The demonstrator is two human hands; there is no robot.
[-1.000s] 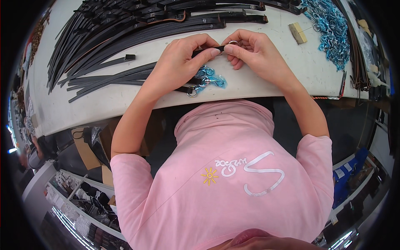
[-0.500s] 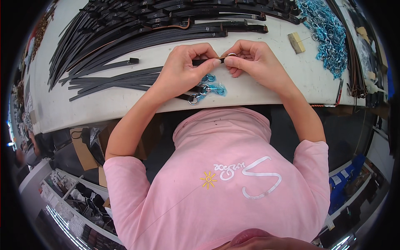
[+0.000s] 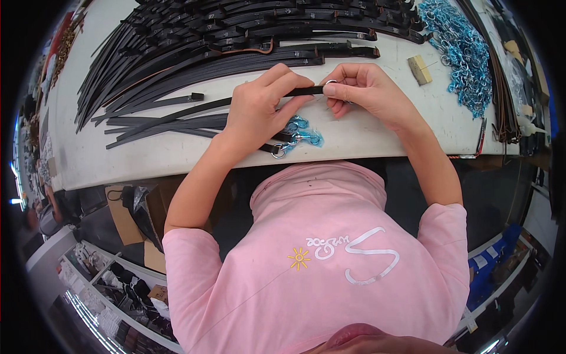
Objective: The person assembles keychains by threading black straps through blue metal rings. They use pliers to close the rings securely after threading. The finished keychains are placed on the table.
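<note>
The black strap (image 3: 305, 91) is held up over the worktop (image 3: 371, 138), with a metal ring (image 3: 331, 82) by its right end. The right hand (image 3: 367, 93) is closed up, and its thumb and finger pinch the strap end by the ring. The left hand (image 3: 259, 109) is curved but part open, with its thumb and pointing finger a little apart and the strap running between them.

The strap could slip or twist, I think, because the left thumb does not look pressed on it. If the right pinch got weak, the end might spring loose and the ring might slide. The long tail of the strap runs off to the left, over the near straps (image 3: 203, 123), so a tug could drag those too. The blue-wrapped clips (image 3: 305, 135) sit just below the left hand, and a low wrist might bump them. The big strap pile (image 3: 236, 35) on the far side and the blue heap (image 3: 463, 59) on the far right seem too far off to get in the way.

Half a second ago, the left thumb lay on the strap, right beside the right thumb. Now it has dropped lower, and more black strap shows between the hands
</note>
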